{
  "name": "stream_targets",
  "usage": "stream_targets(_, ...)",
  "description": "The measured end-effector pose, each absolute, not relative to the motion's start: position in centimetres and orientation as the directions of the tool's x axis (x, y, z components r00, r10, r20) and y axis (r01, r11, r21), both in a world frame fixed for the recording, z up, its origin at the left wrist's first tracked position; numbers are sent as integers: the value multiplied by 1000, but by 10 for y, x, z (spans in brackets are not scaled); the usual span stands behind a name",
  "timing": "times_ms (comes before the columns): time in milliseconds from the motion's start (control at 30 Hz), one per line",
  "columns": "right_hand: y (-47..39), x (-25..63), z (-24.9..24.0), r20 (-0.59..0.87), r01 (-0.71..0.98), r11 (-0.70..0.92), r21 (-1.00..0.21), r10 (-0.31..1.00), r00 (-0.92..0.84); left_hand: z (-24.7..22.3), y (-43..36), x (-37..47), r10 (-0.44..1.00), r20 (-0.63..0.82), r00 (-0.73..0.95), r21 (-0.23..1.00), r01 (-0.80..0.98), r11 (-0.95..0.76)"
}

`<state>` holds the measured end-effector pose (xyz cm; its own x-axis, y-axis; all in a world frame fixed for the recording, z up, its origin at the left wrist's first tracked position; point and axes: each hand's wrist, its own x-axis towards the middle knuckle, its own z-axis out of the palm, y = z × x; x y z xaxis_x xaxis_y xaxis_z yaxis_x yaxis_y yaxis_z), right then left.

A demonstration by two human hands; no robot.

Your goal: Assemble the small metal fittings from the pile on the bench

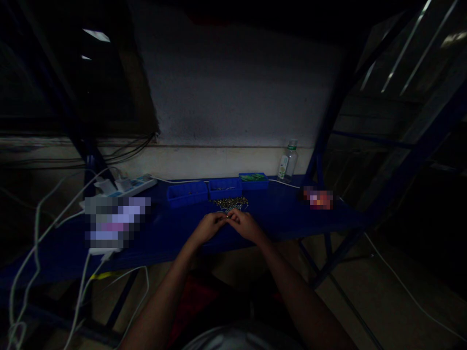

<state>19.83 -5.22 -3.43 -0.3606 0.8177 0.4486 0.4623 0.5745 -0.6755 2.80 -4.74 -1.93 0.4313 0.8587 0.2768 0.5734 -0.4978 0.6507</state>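
Note:
My left hand (pixel 209 227) and my right hand (pixel 244 224) meet at the front of the blue table, fingertips pinched together. Between them is a tiny brass-coloured piece, too small and dark to name. Just beyond my fingers lies a pile of small brass-coloured metal parts (pixel 230 202), with some thin silvery pieces at its near side. Behind the pile stand a blue bin (pixel 187 194) at the left, a second blue bin (pixel 225 188) with a few thin pieces in it, and a blue box (pixel 253 183) with green things inside.
A clear plastic bottle (pixel 288 163) stands by the wall at the back right. White power strips (pixel 136 184) and trailing white cables (pixel 36 243) occupy the left side. Blurred-out items lie left and right on the blue table (pixel 284 214). Blue frame posts rise at both sides.

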Motion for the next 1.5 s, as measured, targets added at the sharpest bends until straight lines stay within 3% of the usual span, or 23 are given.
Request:
stream_targets(900, -49, 199, -38, 465, 470, 592, -655, 806, -367, -23, -44, 27, 857, 279, 434, 630, 591, -504)
stream_targets(1067, -46, 198, -42, 486, 501, 569, -652, 821, -300, -19, -49, 25, 858, 310, 410, 654, 563, -505)
stream_targets(1267, -45, 198, -43, 463, 571, 533, -624, 842, -279, -17, -53, 24, 881, 344, 325, 679, 562, -473)
stream_targets(1500, -49, 199, -38, 449, 614, 570, -547, 818, -360, -18, -53, 25, 856, 377, 354, 682, 519, -515)
